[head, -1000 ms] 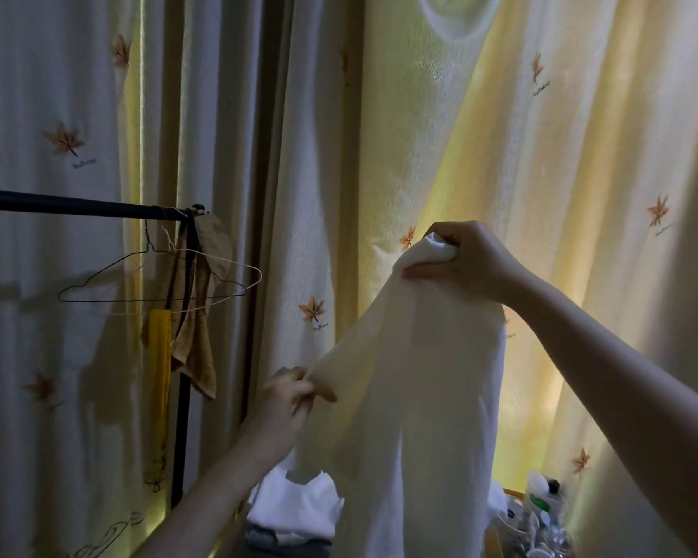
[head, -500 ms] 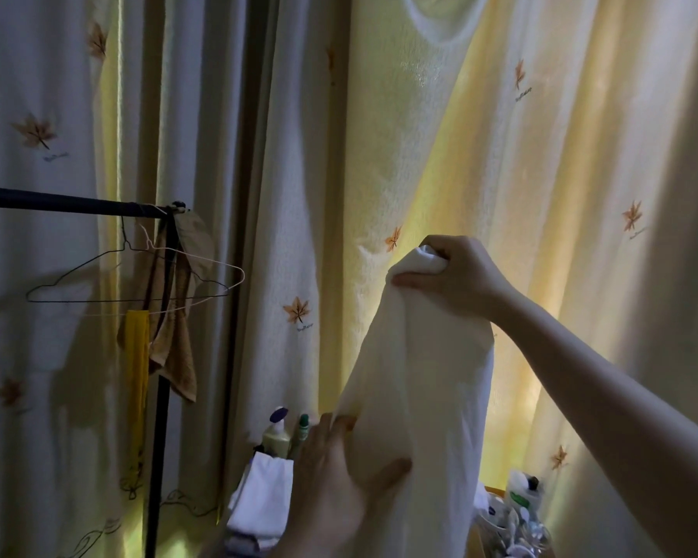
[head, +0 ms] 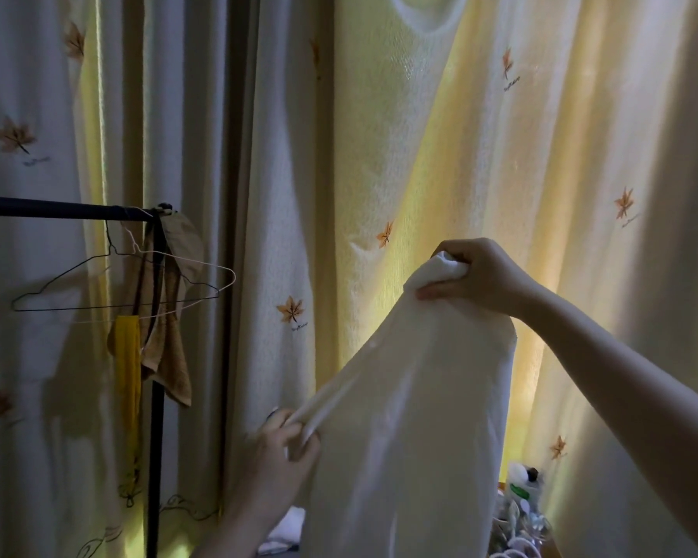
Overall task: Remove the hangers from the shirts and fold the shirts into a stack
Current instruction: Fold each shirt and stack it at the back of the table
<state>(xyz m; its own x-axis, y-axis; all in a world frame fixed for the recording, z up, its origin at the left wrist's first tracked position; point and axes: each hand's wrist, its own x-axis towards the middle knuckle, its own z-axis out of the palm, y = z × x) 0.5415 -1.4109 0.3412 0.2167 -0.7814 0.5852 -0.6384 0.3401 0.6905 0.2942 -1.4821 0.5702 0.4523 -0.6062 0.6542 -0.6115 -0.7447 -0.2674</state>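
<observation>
**Shirt held up, off its hanger, being spread for folding**

The right hand (head: pixel 474 275) is closed on a bunched top corner of the white shirt (head: pixel 412 416), holding it high so the cloth hangs free. The left hand (head: pixel 287 445), lower and left of the shirt, pinches an edge and draws it out sideways, so a taut ridge runs up toward the right hand; I judge this is to open the shirt flat before folding. No hanger is in it.

Half a second ago the left hand lay flat against the shirt's front, directly below the right; now it has gone left and pulled the edge with it.

Left of the shirt, two bare wire hangers (head: pixel 130 283) hang on the dark rail (head: pixel 57 206) beside a brown rag (head: pixel 166 336). Below the shirt's left edge lies folded white cloth (head: pixel 287 529), perhaps the stack. Curtains (head: pixel 440 155) hang behind.
</observation>
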